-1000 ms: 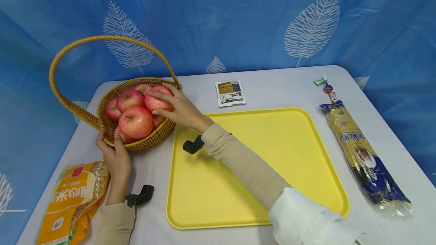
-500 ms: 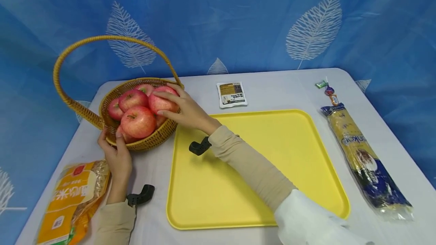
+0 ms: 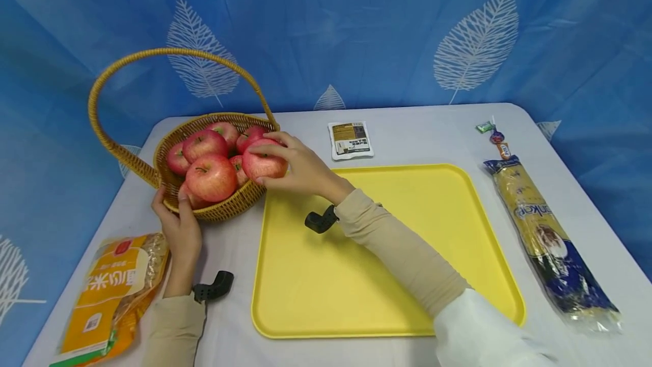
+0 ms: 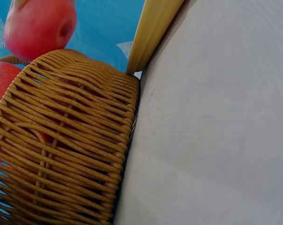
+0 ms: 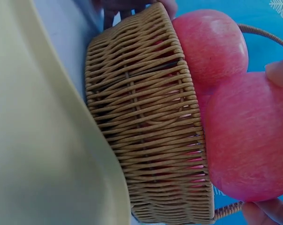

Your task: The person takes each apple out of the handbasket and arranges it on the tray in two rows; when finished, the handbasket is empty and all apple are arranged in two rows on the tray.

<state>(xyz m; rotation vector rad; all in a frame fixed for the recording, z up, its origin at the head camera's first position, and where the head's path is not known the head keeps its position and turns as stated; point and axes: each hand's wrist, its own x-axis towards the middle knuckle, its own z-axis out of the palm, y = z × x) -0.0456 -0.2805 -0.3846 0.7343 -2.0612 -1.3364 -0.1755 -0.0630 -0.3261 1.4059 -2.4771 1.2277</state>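
My right hand [image 3: 311, 170] holds a red apple [image 3: 264, 163] at the right rim of a wicker basket [image 3: 231, 206], fingers over its top and thumb below. The right wrist view shows this apple [image 5: 254, 138] large, just beyond the basket rim. In the left wrist view the apple [image 4: 40, 29] hangs above the woven wall. Several other apples [image 3: 211, 177] fill the basket, whose tall handle arches up. At the near left side my left hand [image 3: 182, 237] grips the basket rim, its thumb over the edge beside an apple; part of its grip is hidden.
A yellow tray [image 3: 387, 276] lies right of the basket. An orange food bag [image 3: 107, 299] lies at left, a small white-edged packet [image 3: 351, 140] at the back. A long noodle pack [image 3: 547, 237] and several small sweets [image 3: 497, 137] lie at right.
My right hand has lifted the apple off the pile and moved it rightward to the basket's edge, uncovering another apple behind. The left hand stays on the rim.
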